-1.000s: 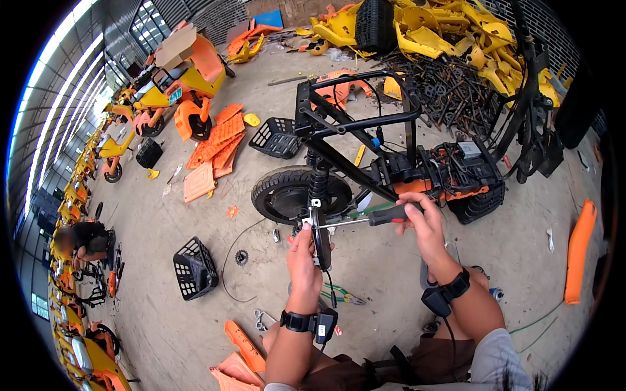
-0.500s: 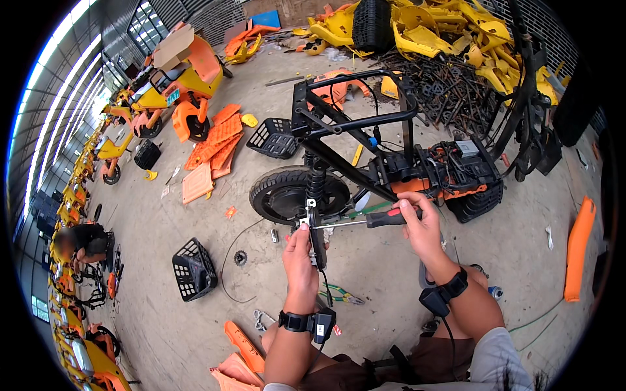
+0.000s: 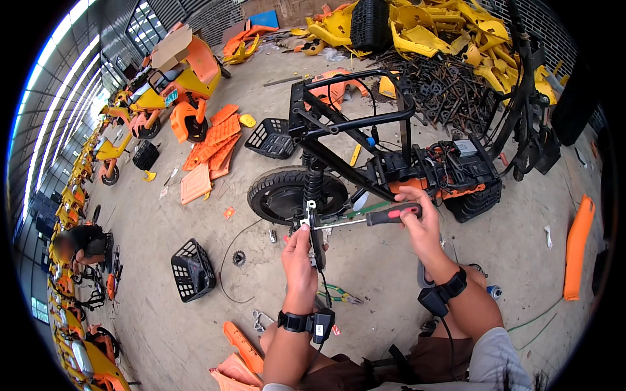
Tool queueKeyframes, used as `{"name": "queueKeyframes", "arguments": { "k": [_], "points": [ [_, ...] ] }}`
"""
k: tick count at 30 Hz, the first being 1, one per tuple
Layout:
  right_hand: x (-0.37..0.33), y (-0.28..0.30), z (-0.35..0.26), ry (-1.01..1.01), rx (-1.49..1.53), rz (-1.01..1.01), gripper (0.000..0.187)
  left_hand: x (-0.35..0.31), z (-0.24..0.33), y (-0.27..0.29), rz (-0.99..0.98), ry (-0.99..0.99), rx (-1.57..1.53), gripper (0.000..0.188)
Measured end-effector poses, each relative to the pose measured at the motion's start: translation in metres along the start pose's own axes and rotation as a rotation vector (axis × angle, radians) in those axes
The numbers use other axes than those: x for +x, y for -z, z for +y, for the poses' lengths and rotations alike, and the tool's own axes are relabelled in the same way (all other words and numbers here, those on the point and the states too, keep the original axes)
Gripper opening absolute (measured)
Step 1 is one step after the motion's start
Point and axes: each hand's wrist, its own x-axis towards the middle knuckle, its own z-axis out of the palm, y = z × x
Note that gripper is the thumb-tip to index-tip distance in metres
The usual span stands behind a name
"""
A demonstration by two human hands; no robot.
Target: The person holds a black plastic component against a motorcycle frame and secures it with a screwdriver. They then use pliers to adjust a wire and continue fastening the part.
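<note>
My right hand (image 3: 425, 218) is closed around the handle end of a screwdriver (image 3: 391, 215) with a black and red grip. Its thin shaft runs left, and the tip meets a slim black part with a silver bracket (image 3: 317, 239). My left hand (image 3: 299, 259) pinches this part upright near the bracket, and a black cable hangs from its lower end. Just beyond it is the rear wheel (image 3: 280, 195) of a stripped scooter with a black frame (image 3: 355, 124). Exactly where the screwdriver tip sits is too small to make out.
Green-handled pliers (image 3: 342, 294), a small gear (image 3: 239, 258) and a black basket (image 3: 193, 270) lie on the concrete floor. Orange panels (image 3: 212, 150) are stacked farther left. Yellow panels (image 3: 417, 32) and dark metal parts are heaped behind. Someone crouches at the far left (image 3: 91, 244).
My right fingers have shifted and spread slightly on the screwdriver handle, which appears turned to show more red. My left hand and the black part keep their place.
</note>
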Motion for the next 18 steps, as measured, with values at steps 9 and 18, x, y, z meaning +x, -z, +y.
{"name": "queueKeyframes", "arguments": {
  "k": [9,18],
  "points": [
    [0.000,0.001,0.004,-0.064,-0.158,0.025,0.025,-0.001,0.001,0.000,0.003,0.013,0.004,0.027],
    [0.000,0.008,0.000,-0.244,-0.018,-0.012,0.031,0.000,-0.002,0.000,0.008,0.003,-0.017,0.026]
  ]
}}
